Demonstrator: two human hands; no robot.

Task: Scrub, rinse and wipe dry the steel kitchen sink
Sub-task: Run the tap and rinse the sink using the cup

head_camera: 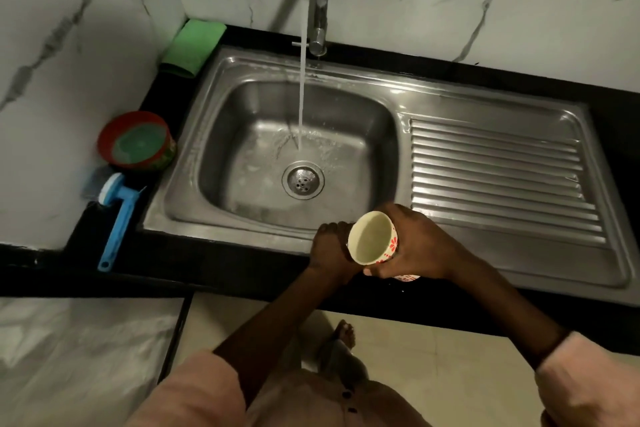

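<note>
Head view: my right hand (420, 246) grips a floral cup (373, 237), mouth tilted toward me, at the steel sink (485, 94) front rim. My left hand (330, 246) curls against the cup's left side; whether it clasps, I cannot tell. The tap stream (302, 87) falls ahead and slightly left, over the drain (303, 180). Right hand carries.

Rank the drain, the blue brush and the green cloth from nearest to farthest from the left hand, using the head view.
From the left hand:
1. Drain, just beyond it in the basin's middle.
2. Blue brush, off to the left on the black counter.
3. Green cloth, far back-left corner by the wall.
</note>
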